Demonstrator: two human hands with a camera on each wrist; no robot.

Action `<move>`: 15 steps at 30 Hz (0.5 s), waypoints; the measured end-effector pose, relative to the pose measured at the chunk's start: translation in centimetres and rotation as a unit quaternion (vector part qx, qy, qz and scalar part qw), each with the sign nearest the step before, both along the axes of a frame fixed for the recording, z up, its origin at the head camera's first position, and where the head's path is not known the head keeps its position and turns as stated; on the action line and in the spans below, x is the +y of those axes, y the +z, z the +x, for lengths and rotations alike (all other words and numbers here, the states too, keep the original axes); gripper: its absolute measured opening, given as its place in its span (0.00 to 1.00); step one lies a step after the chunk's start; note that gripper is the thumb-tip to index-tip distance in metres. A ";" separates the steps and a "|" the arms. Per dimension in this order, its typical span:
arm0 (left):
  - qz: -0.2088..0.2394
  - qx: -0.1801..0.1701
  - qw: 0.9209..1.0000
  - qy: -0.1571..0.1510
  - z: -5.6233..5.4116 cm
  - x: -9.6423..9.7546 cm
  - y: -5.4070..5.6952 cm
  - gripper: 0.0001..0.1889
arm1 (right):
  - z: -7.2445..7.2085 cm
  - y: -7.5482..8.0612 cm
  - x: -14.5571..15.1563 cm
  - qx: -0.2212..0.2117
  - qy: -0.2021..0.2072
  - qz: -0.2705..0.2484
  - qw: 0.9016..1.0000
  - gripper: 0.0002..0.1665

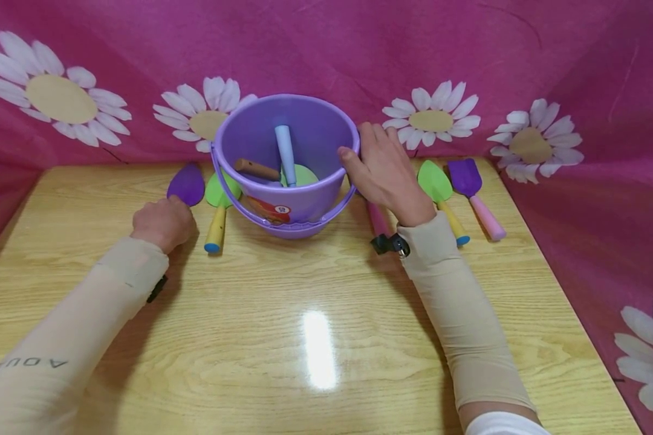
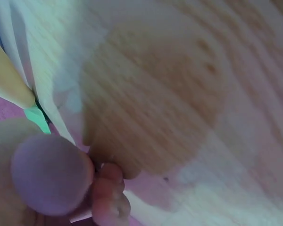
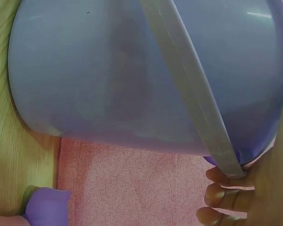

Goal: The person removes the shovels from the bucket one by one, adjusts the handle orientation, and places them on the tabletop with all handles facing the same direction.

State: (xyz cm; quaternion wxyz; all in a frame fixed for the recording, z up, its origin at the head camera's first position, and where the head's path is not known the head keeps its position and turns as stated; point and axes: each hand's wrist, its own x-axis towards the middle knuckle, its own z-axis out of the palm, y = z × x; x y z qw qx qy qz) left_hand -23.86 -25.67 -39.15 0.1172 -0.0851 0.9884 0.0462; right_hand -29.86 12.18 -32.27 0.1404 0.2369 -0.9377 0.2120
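Observation:
My left hand (image 1: 164, 225) grips the handle of a toy trowel with a purple blade (image 1: 187, 184); the rounded handle end (image 2: 51, 174) sticks out of the curled fingers in the left wrist view. A purple bucket (image 1: 299, 208) stands upright at the table's back. Its rim is held by my right hand (image 1: 385, 169), thumb over the inside and fingers outside. Inside the bucket lean a light blue handle (image 1: 285, 154) and a brown handle (image 1: 256, 169), with a light green piece (image 1: 306, 175) below. The bucket's carrying handle (image 3: 193, 89) hangs down in front.
Just left of the bucket lies a green trowel with a yellow handle (image 1: 216, 229). To its right are a pink handle (image 1: 378, 219) partly under my right arm, another green trowel (image 1: 435, 181) and a purple spade (image 1: 466, 177). Flowered pink cloth (image 1: 326, 48) rises behind the wooden table (image 1: 250, 314).

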 end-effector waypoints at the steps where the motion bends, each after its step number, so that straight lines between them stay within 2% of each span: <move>1: -0.001 -0.003 1.000 -0.001 0.0 0.0 0.0 0.22 | 0.0 0.0 0.0 -0.003 -0.001 0.000 1.000 0.38; 10: 0.007 -0.009 1.000 0.000 0.4 -0.3 0.3 0.31 | 0.0 0.0 -0.1 -0.008 -0.004 -0.003 1.000 0.38; 15: 0.003 -0.024 1.000 -0.001 0.5 -0.5 0.4 0.31 | 0.0 0.0 0.0 -0.007 -0.005 -0.002 1.000 0.40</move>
